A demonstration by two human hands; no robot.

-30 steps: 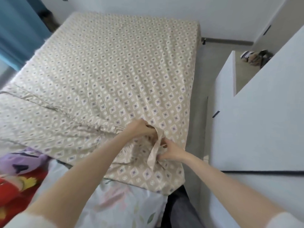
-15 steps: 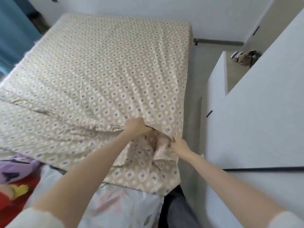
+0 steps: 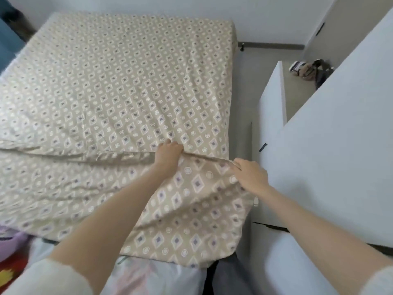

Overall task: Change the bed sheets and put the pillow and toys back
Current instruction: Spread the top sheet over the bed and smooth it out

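Head view shows the patterned beige sheet spread over most of the bed, with its near part doubled back so that a folded hem runs across the middle of the picture. The left hand lies on that hem, its fingers curled over the fold and, as far as I can judge, gripping it. The right hand is at the bed's right side, just beside the white cabinet; its fingers are closed in a pinch on the hem's edge.

As for handling, the sheet looks thin, light and quite limp — it creases and sags wherever nothing holds it, so it will follow a pull rather than keep a shape. It seems neither slippery nor fragile, though a one-sided tug would likely drag the laid part askew. The hem is the sensible place to hold it, both hands well apart near the corner, pulling evenly.

Soft toys in red and purple lie at the lower left, and a pale floral cloth lies under the sheet's near edge — neither is being touched. No pillow is in view.
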